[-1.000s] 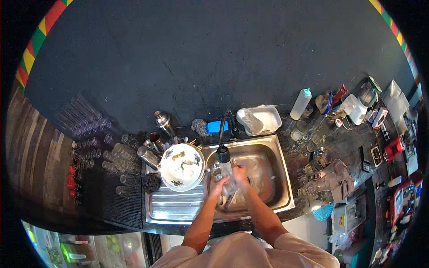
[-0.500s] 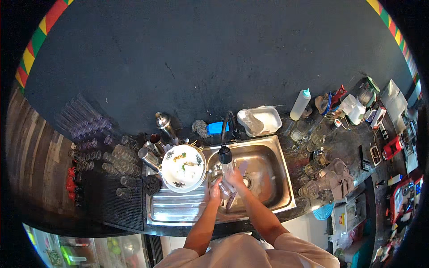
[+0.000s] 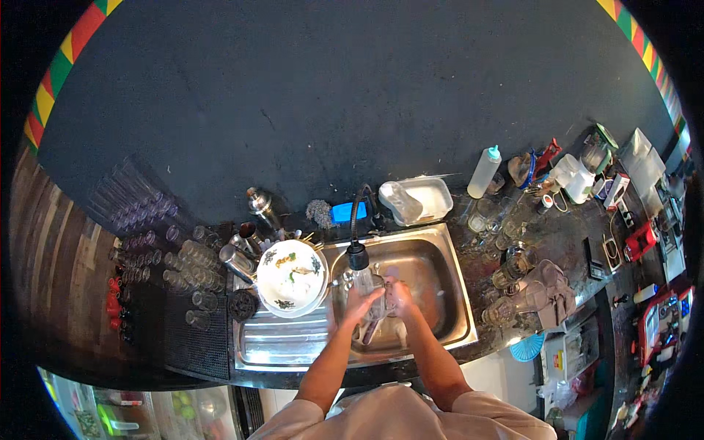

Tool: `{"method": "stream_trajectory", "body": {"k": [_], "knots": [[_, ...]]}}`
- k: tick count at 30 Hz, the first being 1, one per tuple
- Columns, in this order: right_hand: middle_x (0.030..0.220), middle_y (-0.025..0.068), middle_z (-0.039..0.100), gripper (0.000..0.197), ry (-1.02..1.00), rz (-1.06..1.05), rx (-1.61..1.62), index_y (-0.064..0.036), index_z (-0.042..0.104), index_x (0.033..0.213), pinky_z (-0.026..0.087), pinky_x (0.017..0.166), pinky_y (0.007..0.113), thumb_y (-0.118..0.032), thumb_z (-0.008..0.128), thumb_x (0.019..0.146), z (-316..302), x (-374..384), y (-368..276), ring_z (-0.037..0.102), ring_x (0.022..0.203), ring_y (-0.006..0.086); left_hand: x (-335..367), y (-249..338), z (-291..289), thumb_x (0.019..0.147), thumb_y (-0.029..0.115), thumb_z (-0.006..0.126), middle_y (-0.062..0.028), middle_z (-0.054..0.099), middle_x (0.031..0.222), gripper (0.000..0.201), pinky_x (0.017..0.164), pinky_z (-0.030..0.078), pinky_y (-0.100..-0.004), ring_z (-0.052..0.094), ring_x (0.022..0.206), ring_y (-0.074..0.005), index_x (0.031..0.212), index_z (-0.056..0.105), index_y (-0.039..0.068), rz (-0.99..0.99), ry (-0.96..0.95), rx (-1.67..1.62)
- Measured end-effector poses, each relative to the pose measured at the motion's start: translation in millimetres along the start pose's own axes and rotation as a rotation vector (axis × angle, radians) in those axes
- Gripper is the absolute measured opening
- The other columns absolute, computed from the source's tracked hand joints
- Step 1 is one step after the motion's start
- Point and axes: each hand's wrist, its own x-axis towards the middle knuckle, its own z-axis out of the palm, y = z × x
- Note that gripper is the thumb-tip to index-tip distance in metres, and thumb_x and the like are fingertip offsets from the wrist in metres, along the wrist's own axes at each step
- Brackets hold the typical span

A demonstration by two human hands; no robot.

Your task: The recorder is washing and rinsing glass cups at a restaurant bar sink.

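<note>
Both hands are over the sink basin, under the black spray tap, from which water runs. My left hand is closed around a clear drinking glass. On the glass's other side, my right hand presses against it with curled fingers, partly blurred. Below the hands, some long thin utensils show in the basin; their kind is hard to make out. To the left, a stack of white bowls with food scraps in the top one sits on the ribbed drainboard.
Rows of glasses crowd the black mat on the left. Behind the sink are a metal shaker, a blue sponge and a white tub. Glass jugs, a squeeze bottle and a cloth are to the right.
The glass has come up between both hands, nearer the spray. My left hand has moved up and right, and my right hand has shifted to the glass's right side.
</note>
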Motion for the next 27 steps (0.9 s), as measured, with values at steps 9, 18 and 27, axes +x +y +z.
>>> {"method": "stream_trajectory", "body": {"k": [9, 18, 27], "knots": [[0.043, -0.0074, 0.03, 0.026, 0.137, -0.098, -0.074, -0.0157, 0.044, 0.055, 0.019, 0.032, 0.024, -0.026, 0.054, 0.077, -35, 22, 16, 0.025, 0.032, 0.0075, 37, 3, 23, 0.075, 0.03, 0.061, -0.0064, 0.058, 0.088, 0.038, 0.072, 0.043, -0.0293, 0.055, 0.078, -0.0165, 0.1, 0.052, 0.003, 0.367, 0.021, 0.142], [0.043, -0.0071, 0.028, 0.024, -0.151, -0.071, -0.053, -0.0148, 0.044, 0.057, 0.018, 0.032, 0.024, -0.024, 0.055, 0.077, -22, 6, 4, 0.025, 0.032, 0.0072, 33, -88, -10, 0.086, 0.046, 0.034, -0.0077, 0.057, 0.087, 0.047, 0.076, 0.043, -0.037, 0.053, 0.079, -0.0198, 0.104, 0.053, 0.007, -0.506, 0.001, -0.571], [0.049, -0.0035, 0.044, 0.022, 0.005, -0.506, -0.199, -0.0043, 0.05, 0.052, 0.028, 0.042, 0.028, -0.012, 0.053, 0.072, 33, 54, 47, 0.038, 0.046, 0.0088, -33, -27, -22, 0.076, 0.018, 0.062, -0.0065, 0.056, 0.098, 0.04, 0.08, 0.042, -0.033, 0.052, 0.09, -0.0167, 0.107, 0.046, -0.001, 0.067, 0.146, -0.19]]}}
